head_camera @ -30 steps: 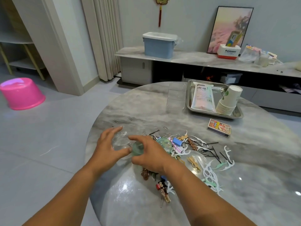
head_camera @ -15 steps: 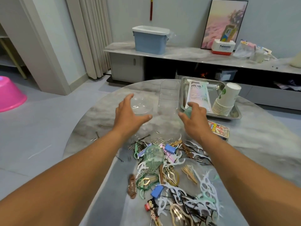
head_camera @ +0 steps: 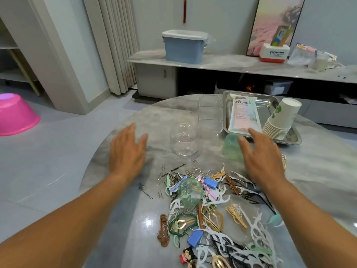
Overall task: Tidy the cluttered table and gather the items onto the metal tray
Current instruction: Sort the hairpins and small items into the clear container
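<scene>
A clear plastic cup (head_camera: 183, 139) stands on the round marble table (head_camera: 318, 171), just right of my left hand (head_camera: 127, 151), which hovers open and apart from it. A pale green cup (head_camera: 230, 147) stands by the near left corner of the metal tray (head_camera: 293, 139); my right hand (head_camera: 260, 155) is open beside it, fingers spread. The tray holds a white packet (head_camera: 244, 115) and a stack of paper cups (head_camera: 281, 118). A heap of clips, hairpins and floss picks (head_camera: 212, 209) covers the near table, with a green lid (head_camera: 190, 191) in it.
A clear divided box (head_camera: 210, 113) lies left of the tray. A card pack (head_camera: 283, 163) peeks out behind my right hand. Beyond the table a low cabinet carries a blue bin (head_camera: 184, 46). A pink basin (head_camera: 15, 113) sits on the floor at left.
Both hands carried the clear cup and the green cup from the heap toward the tray, set them down and let go. The hands have pulled back, open.
</scene>
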